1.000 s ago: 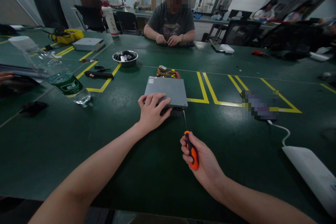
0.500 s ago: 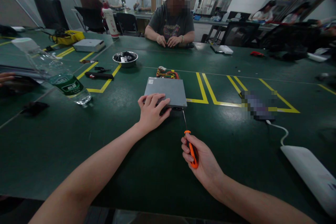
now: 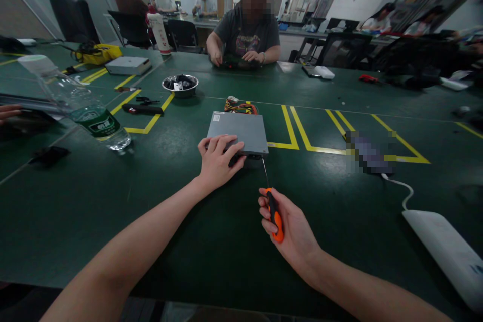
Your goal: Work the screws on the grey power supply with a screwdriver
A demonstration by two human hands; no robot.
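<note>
Left hand: The left hand (image 3: 221,158) steadies a grey metal box (image 3: 247,128), its fingers (image 3: 221,142) spread over the top and near edge in a hold unchanged from the previous frame.

Right hand: The right hand (image 3: 289,221) grips an orange-and-black screwdriver (image 3: 275,216), fingers curled around the handle.

Screwdriver: The handle shows more black on its upper part than half a second ago, having turned in the grasp. Its shaft points away from the wearer to the box's near edge, by the right corner; whether the tip sits in a screw cannot be told.

Box: It lies flat on the green table (image 3: 169,241), in the same spot as before, with a bundle of colored cables (image 3: 241,106) at its far side.

Across the table: A person in a dark T-shirt (image 3: 251,35) has moved both hands apart, after holding them close together a moment earlier; a dark item lies between them.

Left of the box: A clear bottle with a green label (image 3: 100,123) stands near a metal bowl (image 3: 188,91) of dark items, neither displaced.

Right of the box: A pixelated device (image 3: 370,153) is joined by a white cable (image 3: 407,188) to a white slab-like unit (image 3: 441,246), both in their earlier places.
</note>
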